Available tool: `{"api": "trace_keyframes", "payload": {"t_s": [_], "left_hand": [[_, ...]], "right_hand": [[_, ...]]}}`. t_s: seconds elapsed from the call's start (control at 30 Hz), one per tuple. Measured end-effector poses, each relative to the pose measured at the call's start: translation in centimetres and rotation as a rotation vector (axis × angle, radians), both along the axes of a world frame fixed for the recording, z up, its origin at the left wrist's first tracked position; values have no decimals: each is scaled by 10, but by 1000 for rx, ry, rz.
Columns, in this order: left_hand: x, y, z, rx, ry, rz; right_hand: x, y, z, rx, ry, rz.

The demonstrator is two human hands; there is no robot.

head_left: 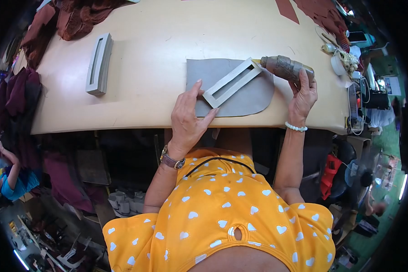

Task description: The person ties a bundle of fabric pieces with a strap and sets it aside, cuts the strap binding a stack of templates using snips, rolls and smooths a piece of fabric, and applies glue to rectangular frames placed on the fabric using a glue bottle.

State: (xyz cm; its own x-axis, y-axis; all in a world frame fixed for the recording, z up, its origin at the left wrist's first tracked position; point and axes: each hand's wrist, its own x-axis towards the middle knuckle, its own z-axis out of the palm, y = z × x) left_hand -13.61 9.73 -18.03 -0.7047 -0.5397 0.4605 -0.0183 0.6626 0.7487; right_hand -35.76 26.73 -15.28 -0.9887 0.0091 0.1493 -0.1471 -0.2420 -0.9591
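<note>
A light grey piece with a long slot [217, 97] lies diagonally on a flat dark grey sheet [254, 102] near the table's front edge. My left hand [189, 113] is at the slotted piece's lower left end, thumb and fingers spread around its corner. In my right hand [302, 94] is a brown wrapped bottle [283, 68], tilted sideways. Its narrow yellowish tip meets the piece's upper right end. Farther left on the table stands a stack of similar slotted grey pieces [99, 63].
Brown-red cloth [79, 20] lies at the table's [145, 86] back left. Cords and a white roll [337, 65] are at its right edge. Dark red material [319, 16] is at the back right. A person in blue [16, 181] is at the far left.
</note>
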Motion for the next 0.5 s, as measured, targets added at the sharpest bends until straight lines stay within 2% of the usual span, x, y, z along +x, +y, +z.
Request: {"api": "trace_keyframes", "payload": {"t_s": [0.5], "left_hand": [[0, 0, -2, -3, -1, 5]], "right_hand": [[-5, -1, -3, 25, 32, -12]]}}
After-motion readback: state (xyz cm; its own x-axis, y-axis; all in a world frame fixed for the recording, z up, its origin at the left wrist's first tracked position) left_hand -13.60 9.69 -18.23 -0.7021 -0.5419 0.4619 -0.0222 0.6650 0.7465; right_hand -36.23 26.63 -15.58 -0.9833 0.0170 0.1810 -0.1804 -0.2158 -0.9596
